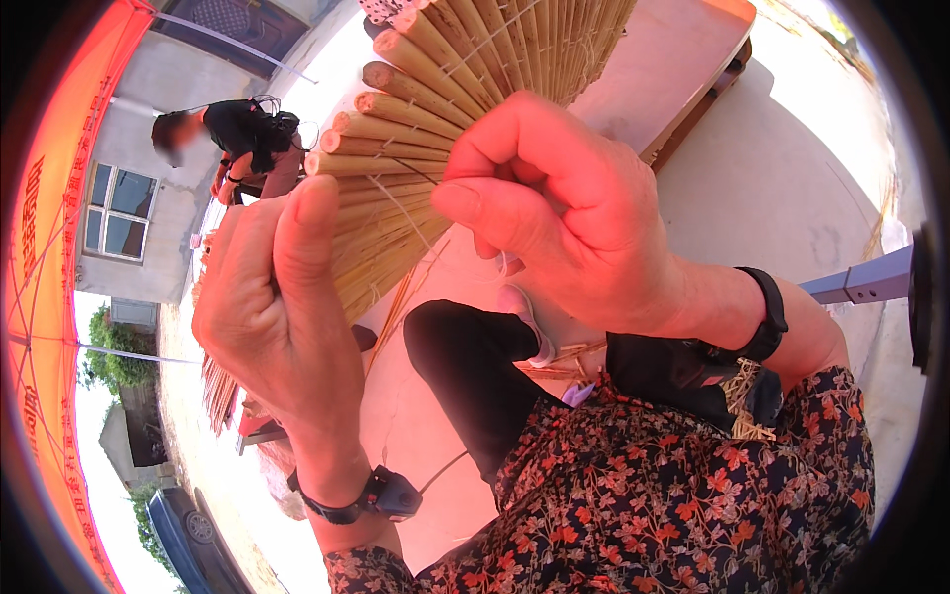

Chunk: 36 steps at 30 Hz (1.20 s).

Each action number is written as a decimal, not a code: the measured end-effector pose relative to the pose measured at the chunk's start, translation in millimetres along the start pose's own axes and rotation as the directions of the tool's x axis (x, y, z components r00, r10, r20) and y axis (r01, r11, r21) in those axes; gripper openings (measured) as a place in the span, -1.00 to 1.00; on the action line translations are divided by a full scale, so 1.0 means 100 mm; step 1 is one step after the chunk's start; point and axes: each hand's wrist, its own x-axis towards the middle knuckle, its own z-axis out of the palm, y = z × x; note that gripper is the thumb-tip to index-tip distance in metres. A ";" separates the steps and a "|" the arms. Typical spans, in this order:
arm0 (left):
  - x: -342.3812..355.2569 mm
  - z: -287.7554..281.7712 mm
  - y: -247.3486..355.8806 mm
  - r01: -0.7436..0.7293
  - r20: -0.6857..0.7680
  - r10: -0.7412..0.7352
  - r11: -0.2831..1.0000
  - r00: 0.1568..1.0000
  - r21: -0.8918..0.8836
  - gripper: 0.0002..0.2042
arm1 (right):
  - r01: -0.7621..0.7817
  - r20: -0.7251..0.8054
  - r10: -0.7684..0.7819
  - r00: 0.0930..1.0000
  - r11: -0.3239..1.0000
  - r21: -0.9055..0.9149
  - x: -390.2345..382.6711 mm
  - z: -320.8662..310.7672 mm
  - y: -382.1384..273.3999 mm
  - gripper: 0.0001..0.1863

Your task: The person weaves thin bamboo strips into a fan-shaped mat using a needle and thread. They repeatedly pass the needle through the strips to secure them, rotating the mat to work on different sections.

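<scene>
A mat of pale round stalks (475, 59), stitched across with white thread, fans out in front of me. The stalks' cut ends face my left side. My left hand (287, 267) is closed at the mat's near left edge, thumb pointing up beside the stalks; its grip is partly hidden. Over the mat's right part, my right hand (574, 208) pinches a thin dark needle (414, 170) between thumb and forefinger. The needle's far end lies against the stalks. A loose white thread (401, 210) trails over the mat below it.
Beyond my left hand, a person in a black top (242, 139) bends over. A bundle of thin stalks (223, 381) lies at left, and loose stalks (569, 368) are by my foot. A grey metal bar (861, 282) stands at right; an orange canopy (49, 247) hangs at left.
</scene>
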 end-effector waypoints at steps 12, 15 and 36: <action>0.02 0.01 0.02 -0.009 -0.006 0.009 1.000 1.000 0.004 -0.69 | -0.063 0.163 0.069 0.984 0.997 -0.038 0.02 -0.06 -0.07 -0.95; 0.02 0.01 0.04 -0.008 -0.022 0.008 1.000 1.000 0.016 -0.69 | -0.077 0.143 0.081 0.986 0.996 -0.033 0.03 -0.04 -0.03 -0.87; 0.02 -0.02 0.04 -0.003 -0.013 0.004 0.995 1.000 0.097 -0.72 | -0.181 0.225 0.165 0.960 0.982 0.053 0.05 -0.04 -0.11 -0.74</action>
